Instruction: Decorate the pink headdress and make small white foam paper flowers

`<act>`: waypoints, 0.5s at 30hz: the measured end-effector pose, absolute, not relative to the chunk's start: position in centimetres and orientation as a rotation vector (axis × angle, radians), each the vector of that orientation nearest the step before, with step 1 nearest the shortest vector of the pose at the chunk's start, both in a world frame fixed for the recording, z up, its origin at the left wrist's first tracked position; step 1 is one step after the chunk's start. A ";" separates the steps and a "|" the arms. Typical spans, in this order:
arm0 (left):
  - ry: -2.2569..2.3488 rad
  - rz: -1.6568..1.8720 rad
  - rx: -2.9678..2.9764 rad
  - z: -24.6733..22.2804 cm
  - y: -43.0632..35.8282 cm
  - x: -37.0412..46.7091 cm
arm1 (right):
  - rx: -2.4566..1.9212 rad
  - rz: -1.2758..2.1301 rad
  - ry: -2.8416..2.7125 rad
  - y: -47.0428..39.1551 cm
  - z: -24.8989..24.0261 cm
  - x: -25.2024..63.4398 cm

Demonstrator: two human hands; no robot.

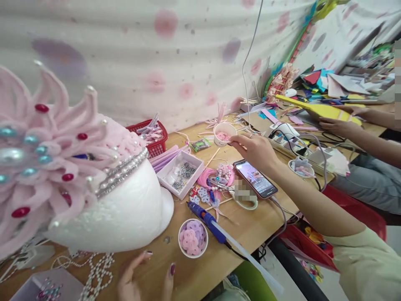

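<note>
My right hand (257, 151) reaches across the table, its fingers closed at the rim of a white paper cup (220, 141) with pink pieces inside. Below its wrist lies a lit phone (256, 179). At the bottom edge, my left hand (133, 276) is partly in view, thumb and finger apart, holding nothing. A second paper cup (193, 238), full of pink and lilac flower shapes, stands to its right. Beside that cup lies a blue glue gun (206, 219) with a long glue stick. A white foam head (134, 217) carries a pink fuzzy headpiece (53, 154) with pearls and red beads.
A box of beads (181, 174), scissors (219, 184), a tape roll (246, 202) and a red basket (156, 140) crowd the middle. Bead strings (97, 271) lie at front left. A power strip (286, 144) sits at right, where another person's hands (338, 125) hold a yellow piece (322, 109).
</note>
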State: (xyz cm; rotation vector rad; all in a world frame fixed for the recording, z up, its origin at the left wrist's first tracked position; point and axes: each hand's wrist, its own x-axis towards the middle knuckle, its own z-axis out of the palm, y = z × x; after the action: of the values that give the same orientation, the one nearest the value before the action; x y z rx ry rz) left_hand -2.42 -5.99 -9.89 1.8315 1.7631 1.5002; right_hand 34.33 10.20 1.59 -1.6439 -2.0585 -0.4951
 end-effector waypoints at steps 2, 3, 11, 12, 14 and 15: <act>1.774 1.541 1.843 -8.5 -5.8 -1.0 | -1.642 -0.531 -2.027 9.9 1.7 34.6; 1.727 1.538 1.880 -7.9 -5.7 -0.4 | -1.641 -0.541 -2.022 9.8 1.6 34.7; 1.450 1.435 2.044 -8.5 -5.2 2.0 | -1.435 -0.451 -2.198 8.2 1.8 34.0; 1.473 1.389 2.026 -8.8 -5.2 2.3 | -1.390 -0.435 -2.230 7.8 2.1 33.8; 1.498 1.314 1.979 -9.2 -5.1 3.0 | -1.313 -0.410 -2.281 7.0 2.6 33.4; 1.503 1.297 1.955 -9.4 -5.1 3.3 | -1.284 -0.404 -2.300 6.6 2.8 33.2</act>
State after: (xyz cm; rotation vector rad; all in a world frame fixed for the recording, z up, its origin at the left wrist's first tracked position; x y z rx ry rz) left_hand 3.31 -5.12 -9.37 1.9546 1.5032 1.2969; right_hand 33.15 6.65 2.82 -1.2845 -2.2997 -0.4041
